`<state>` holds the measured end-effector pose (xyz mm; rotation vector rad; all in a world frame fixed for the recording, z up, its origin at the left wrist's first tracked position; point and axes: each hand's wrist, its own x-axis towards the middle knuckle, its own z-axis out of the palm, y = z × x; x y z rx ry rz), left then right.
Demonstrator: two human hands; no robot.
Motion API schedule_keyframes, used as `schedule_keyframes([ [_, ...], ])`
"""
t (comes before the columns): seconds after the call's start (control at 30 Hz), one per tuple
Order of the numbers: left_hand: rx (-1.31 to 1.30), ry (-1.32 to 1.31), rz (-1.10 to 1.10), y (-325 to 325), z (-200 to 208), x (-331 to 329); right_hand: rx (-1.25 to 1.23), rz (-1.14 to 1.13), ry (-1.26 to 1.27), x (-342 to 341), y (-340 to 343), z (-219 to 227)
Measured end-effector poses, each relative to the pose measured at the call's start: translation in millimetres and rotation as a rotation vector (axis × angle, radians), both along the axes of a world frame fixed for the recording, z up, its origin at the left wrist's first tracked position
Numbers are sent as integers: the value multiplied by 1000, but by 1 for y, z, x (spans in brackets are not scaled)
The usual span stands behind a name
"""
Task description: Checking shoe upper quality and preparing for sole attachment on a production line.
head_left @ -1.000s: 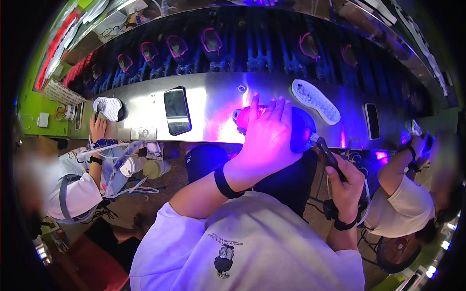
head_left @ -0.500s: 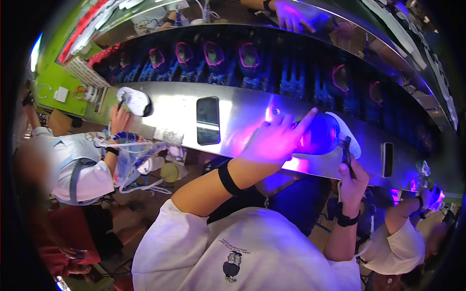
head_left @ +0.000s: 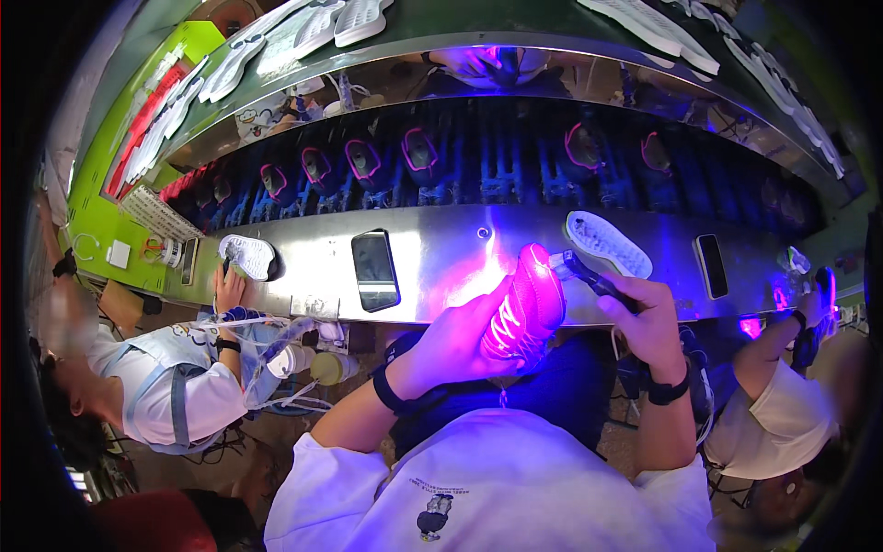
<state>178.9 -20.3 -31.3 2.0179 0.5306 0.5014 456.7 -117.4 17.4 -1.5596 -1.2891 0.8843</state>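
My left hand (head_left: 457, 339) is wrapped round a shoe upper (head_left: 535, 299) with pale laces, which glows bright pink under violet light. It is held up over the near edge of the metal bench, with the laced side turned to my left. My right hand (head_left: 647, 324) grips a dark-handled brush (head_left: 589, 277). The tip of the brush is at the far end of the shoe upper; whether the bristles touch it is hard to tell. A white shoe sole (head_left: 614, 247) lies flat on the bench just beyond the brush, its hollow side up.
A dark phone (head_left: 375, 269) and a second phone (head_left: 711, 267) rest on the metal bench (head_left: 322, 241). Behind runs a conveyor (head_left: 497, 166) carrying several pink-edged shoe uppers. Soles line the shelf (head_left: 478, 35) above. Co-workers sit at both sides; one touches a white sole (head_left: 248, 256).
The shoe upper has been raised and turned upright in my left hand. My right hand moved the brush from the sole to the upper, and the sole now lies on the bench.
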Motion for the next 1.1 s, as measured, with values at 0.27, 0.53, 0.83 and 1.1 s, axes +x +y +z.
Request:
schedule_keyframes([
  [0.27,-58,-27,-56,-11,14,4,107,47,-145,11,-13,11],
  [0.53,-324,-119,-59,-16,14,6,-30,121,-31,19,-17,-4],
  [0.83,-806,-176,18,-26,14,3,-122,66,45,6,-25,-41],
  [1.1,-951,-135,103,-35,-14,5,-168,56,39,2,-40,-51],
])
